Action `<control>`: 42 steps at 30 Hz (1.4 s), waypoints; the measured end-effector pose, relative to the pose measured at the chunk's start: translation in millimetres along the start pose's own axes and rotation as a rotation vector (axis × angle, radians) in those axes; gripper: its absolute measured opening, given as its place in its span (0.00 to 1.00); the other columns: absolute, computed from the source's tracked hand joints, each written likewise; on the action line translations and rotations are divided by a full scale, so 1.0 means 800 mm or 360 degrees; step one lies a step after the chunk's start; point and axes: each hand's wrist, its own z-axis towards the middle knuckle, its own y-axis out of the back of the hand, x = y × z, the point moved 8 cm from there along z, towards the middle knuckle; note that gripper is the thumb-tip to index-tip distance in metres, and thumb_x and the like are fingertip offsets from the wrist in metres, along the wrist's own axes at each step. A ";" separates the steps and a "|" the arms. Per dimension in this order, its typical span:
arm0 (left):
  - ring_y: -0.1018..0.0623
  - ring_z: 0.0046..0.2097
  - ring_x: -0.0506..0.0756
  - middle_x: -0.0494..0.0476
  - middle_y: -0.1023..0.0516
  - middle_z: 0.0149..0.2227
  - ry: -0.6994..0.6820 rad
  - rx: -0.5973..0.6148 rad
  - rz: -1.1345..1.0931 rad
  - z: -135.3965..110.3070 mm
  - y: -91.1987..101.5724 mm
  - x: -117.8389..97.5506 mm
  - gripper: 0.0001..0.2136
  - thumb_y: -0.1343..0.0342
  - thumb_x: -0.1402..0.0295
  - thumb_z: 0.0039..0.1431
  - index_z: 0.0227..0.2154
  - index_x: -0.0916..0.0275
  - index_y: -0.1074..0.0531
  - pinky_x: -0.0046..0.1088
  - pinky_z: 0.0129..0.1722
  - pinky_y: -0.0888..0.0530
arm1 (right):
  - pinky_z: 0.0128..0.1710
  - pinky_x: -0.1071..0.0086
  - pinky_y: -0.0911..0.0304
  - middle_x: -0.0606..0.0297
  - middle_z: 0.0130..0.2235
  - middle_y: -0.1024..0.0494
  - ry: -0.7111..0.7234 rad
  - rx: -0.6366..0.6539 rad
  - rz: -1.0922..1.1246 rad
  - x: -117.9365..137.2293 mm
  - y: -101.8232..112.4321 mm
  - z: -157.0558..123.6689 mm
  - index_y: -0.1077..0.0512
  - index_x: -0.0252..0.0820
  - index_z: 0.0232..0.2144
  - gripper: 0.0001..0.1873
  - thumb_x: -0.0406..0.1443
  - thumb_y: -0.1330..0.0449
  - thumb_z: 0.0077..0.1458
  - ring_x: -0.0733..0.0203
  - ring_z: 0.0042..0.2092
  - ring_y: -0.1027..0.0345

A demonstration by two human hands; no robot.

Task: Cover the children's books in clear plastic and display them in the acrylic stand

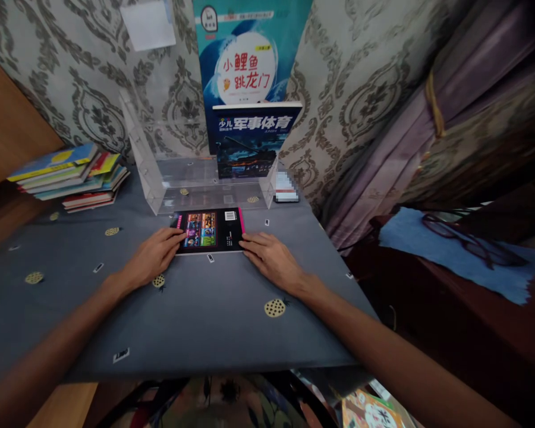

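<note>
A black book (220, 233) with a pink edge, a grid of small colour pictures and a barcode lies flat on the cloth-covered table (196, 315). At its left side my left hand (157, 255) grips the edge, fingers on top of the cover. The right edge is held by my right hand (270, 258), fingertips on the cover near the pink strip. Just behind the book stands a clear acrylic rack (154, 184). In the rack, a dark blue book (254, 145) leans in front of a taller teal book (245, 65).
A stack of books (78, 175) sits at the back left. Beside the rack's right end lies a phone-like object (286, 187), partly blurred. To the right, glasses (472, 238) rest on a blue cloth (405, 232), near a purple curtain (383, 166). More books (374, 410) are below the table's front edge.
</note>
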 end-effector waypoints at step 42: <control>0.22 0.41 0.61 0.65 0.20 0.42 -0.0566 -0.0117 0.0491 0.076 -0.039 -0.126 0.18 0.57 0.65 0.73 0.47 0.70 0.25 0.39 0.41 0.24 | 0.51 0.59 0.34 0.60 0.45 0.16 -0.0477 -0.0259 0.1158 -0.038 0.024 -0.002 0.29 0.42 0.58 0.21 0.41 0.52 0.69 0.57 0.46 0.24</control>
